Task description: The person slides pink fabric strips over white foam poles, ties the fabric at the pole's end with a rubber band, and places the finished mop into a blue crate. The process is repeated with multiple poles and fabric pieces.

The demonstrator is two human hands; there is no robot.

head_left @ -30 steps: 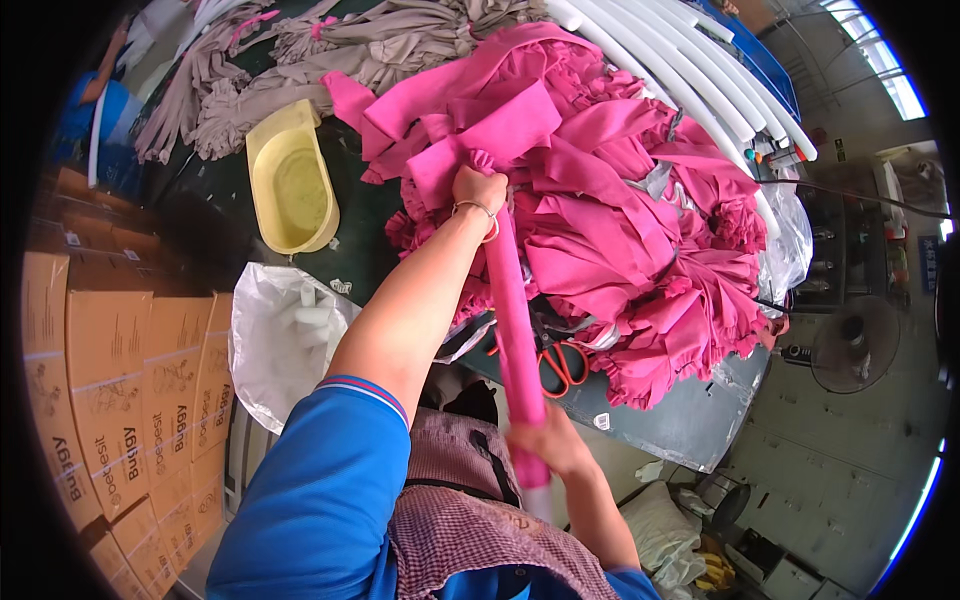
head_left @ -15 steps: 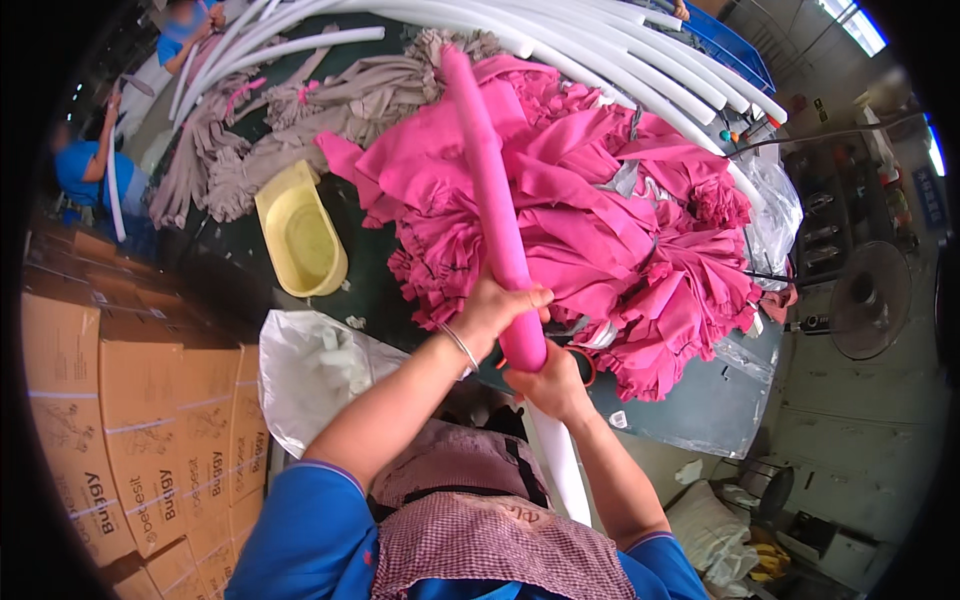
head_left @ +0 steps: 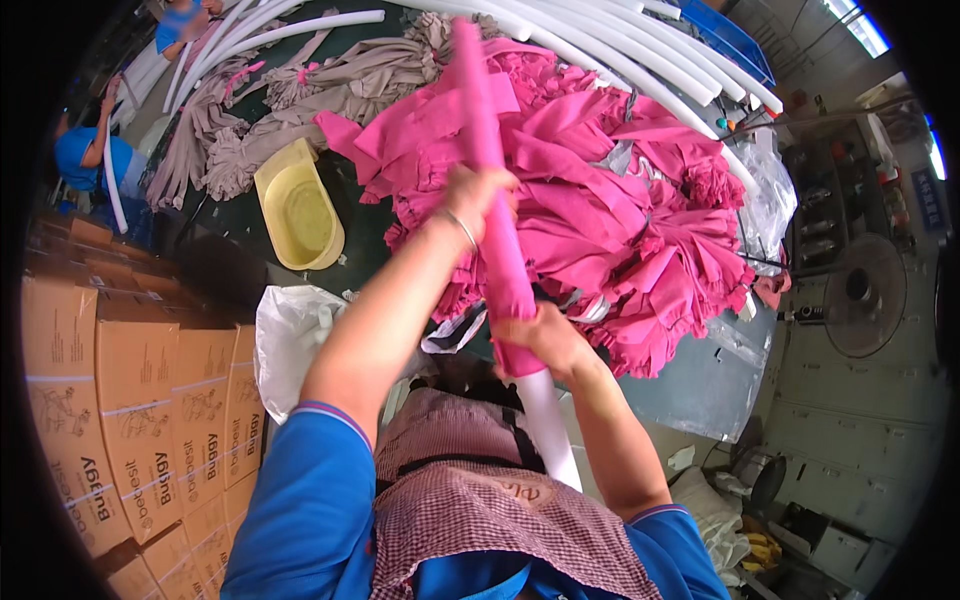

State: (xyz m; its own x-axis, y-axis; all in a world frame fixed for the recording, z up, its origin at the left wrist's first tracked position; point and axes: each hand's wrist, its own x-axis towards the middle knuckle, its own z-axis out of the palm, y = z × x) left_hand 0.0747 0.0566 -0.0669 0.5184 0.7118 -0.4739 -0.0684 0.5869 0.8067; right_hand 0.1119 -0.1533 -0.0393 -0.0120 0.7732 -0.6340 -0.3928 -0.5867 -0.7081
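Note:
A long pink fabric sleeve (head_left: 508, 268) sits over a white foam tube (head_left: 549, 430), whose bare lower end shows above my apron. My left hand (head_left: 478, 198) is wrapped round the sleeve near its middle, slightly blurred by motion. Lower down, my right hand (head_left: 540, 335) grips the sleeve close to its lower edge. The tube leans a little left, its pink end pointing away from me. Behind it, a large heap of pink fabric sleeves (head_left: 600, 220) covers much of the dark table (head_left: 690, 395).
Grey-brown fabric sleeves (head_left: 350, 105) and a yellow plastic tub (head_left: 305, 215) lie left of the heap. Several white foam tubes (head_left: 640, 70) span the back, near a blue crate (head_left: 725, 38). Cardboard boxes (head_left: 135, 400) stand left, a fan (head_left: 862, 295) right. A co-worker (head_left: 90, 160) is far left.
My left hand has moved farther up and away along the pink sleeve. My right hand has shifted slightly upward, and more white tube shows below it. The tube's far end has risen.

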